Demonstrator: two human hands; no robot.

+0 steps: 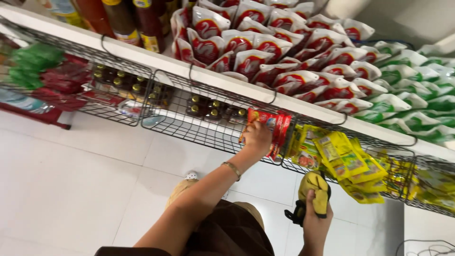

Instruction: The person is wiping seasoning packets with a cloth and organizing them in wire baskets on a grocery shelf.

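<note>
Head view: the left hand (pixel 258 137) has its fingers closed on a bunch of red sachets (pixel 272 124) at the edge of a wire basket (pixel 189 125) hung below the shelf (pixel 303 106). The right hand (pixel 315 220) grips a yellow cloth (pixel 315 189) lower down. Judged from this, the sachets should stay squared in the fingers, kept apart from the yellow packets (pixel 341 156) just to the right of them
</note>
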